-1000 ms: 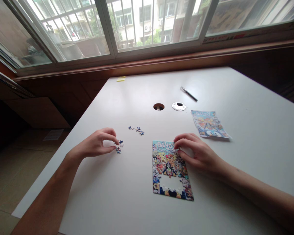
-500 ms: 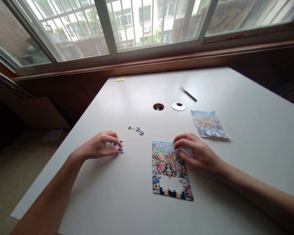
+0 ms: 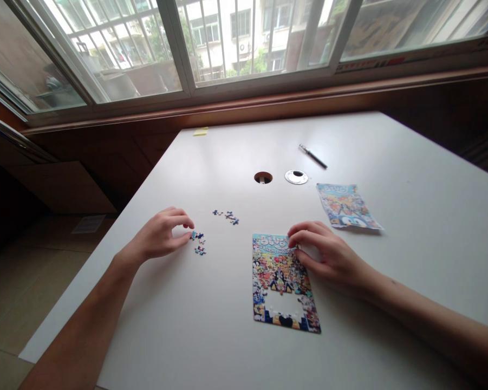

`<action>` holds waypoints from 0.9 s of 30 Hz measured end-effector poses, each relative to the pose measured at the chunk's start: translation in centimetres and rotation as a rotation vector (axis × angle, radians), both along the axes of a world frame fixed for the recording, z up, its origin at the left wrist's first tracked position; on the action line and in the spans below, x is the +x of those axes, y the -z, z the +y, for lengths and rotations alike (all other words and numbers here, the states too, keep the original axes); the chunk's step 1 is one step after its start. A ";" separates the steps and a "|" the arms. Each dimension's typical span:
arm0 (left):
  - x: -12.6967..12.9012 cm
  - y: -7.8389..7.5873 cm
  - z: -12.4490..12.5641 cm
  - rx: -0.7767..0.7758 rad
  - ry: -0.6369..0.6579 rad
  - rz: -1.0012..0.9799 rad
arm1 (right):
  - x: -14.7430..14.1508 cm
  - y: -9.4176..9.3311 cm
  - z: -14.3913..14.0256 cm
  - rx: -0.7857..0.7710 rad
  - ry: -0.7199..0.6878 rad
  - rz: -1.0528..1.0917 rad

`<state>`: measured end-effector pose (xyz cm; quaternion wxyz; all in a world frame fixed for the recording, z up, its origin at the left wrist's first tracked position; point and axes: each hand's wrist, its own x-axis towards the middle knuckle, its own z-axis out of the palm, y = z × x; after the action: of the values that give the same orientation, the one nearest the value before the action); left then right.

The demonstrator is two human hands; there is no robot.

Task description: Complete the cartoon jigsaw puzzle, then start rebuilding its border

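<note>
The jigsaw puzzle (image 3: pixel 279 271) lay right of centre on the white surface (image 3: pixel 187 325), its long axis running near to far, the near end tilted slightly right and the title edge far. Loose puzzle pieces (image 3: pixel 200 251) lay to its left, with more pieces (image 3: pixel 229 216) farther off. A printed sheet (image 3: pixel 345 206) and a pen (image 3: pixel 313 156) lay beyond, right. The right hand (image 3: pixel 329 254) covered the puzzle's far right corner; whether its curled grip pinched anything could not be told. The left hand's (image 3: pixel 162 235) grip was slightly parted beside the nearer pieces, holding none visibly.
</note>
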<state>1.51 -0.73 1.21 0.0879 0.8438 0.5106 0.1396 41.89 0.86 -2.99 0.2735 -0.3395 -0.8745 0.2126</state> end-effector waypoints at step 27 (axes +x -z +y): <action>6.5 1.9 -0.5 0.039 0.230 0.105 | -0.2 0.0 0.0 0.023 0.000 0.004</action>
<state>7.97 -1.26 -0.68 0.0602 0.9045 0.4115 0.0939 41.71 0.86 -2.98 0.2791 -0.3359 -0.8763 0.2033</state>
